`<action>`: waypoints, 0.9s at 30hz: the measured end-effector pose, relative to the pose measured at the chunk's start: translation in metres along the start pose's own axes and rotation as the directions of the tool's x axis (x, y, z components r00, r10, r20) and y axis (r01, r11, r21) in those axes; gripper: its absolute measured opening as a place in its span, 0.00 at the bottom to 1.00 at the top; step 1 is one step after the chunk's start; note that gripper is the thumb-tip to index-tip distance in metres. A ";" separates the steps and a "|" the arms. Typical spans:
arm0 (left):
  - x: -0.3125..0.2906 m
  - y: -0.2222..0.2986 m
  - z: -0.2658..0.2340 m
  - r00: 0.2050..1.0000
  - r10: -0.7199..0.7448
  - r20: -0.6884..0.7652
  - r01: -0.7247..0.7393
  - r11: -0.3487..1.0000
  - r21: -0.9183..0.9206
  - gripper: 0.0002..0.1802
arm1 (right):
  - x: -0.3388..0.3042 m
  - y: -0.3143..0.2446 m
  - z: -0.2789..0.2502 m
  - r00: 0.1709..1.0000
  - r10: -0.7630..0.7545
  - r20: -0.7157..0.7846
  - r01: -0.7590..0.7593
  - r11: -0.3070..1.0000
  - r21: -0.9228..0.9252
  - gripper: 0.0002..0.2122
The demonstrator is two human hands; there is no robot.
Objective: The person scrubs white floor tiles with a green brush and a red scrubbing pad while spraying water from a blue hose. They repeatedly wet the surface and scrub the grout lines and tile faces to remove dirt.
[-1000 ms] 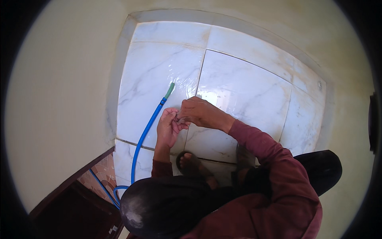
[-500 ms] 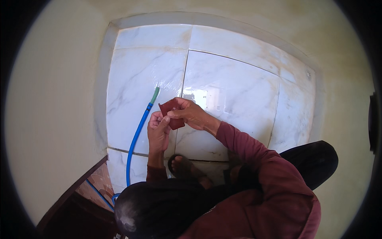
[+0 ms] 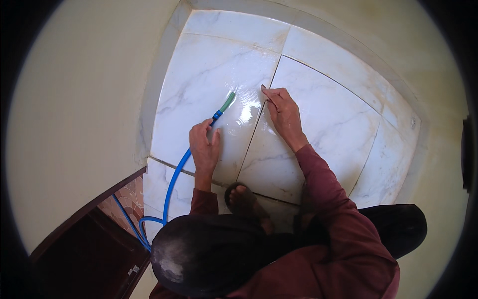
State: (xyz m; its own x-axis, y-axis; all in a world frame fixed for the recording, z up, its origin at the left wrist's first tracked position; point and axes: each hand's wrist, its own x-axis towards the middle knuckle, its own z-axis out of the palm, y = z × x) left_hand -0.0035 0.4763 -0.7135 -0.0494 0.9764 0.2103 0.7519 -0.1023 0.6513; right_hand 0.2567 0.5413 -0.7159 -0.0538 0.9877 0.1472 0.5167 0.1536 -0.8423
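Note:
A blue hose [image 3: 174,180] with a green end piece [image 3: 227,102] lies on the wet marble-patterned floor, and water spreads from its tip. My left hand [image 3: 203,147] is over the hose just below the joint, fingers apart, holding nothing; whether a fingertip touches the hose I cannot tell. Right of the green end, my right hand [image 3: 285,113] pinches a flat dark-red piece [image 3: 263,88]. Only a small edge of it shows beyond the fingertips; the rest is hidden by the hand.
Pale walls [image 3: 94,94] enclose the tiled floor [image 3: 323,104]. A round drain [image 3: 413,122] sits at the far right. At lower left are a dark brown doorway [image 3: 89,249] and more blue hose [image 3: 125,215]. My sandalled foot [image 3: 242,199] stands near the hands.
My hands have moved apart. The left let go of the dark-red piece and came to the hose; the right carried the piece up and right. The view has turned and shifted.

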 end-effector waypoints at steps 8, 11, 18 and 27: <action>0.000 -0.058 0.010 0.999 0.039 0.024 -0.045 0.943 0.331 0.23 | -0.023 0.025 0.059 0.887 -0.378 0.267 0.450 0.839 -0.307 0.24; 0.031 -0.054 0.022 0.998 0.015 0.065 -0.036 0.942 0.332 0.23 | 0.052 0.045 0.060 0.921 -0.361 0.147 0.388 0.811 -0.438 0.25; 0.101 -0.056 0.081 0.988 0.135 0.069 -0.152 0.861 0.485 0.34 | 0.112 0.082 0.057 0.945 -0.278 0.170 0.324 0.743 -0.585 0.26; 0.119 -0.049 0.091 0.986 0.163 0.047 -0.162 0.829 0.536 0.40 | 0.175 0.078 0.052 0.933 -0.257 0.254 0.359 0.738 -0.572 0.27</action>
State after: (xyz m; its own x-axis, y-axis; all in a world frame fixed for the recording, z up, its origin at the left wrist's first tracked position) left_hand 0.0138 0.6147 -0.7871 0.1042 0.9545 0.2793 0.9833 -0.1411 0.1153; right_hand 0.2429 0.7276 -0.7826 -0.3997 0.8894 0.2219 0.8505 0.4501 -0.2720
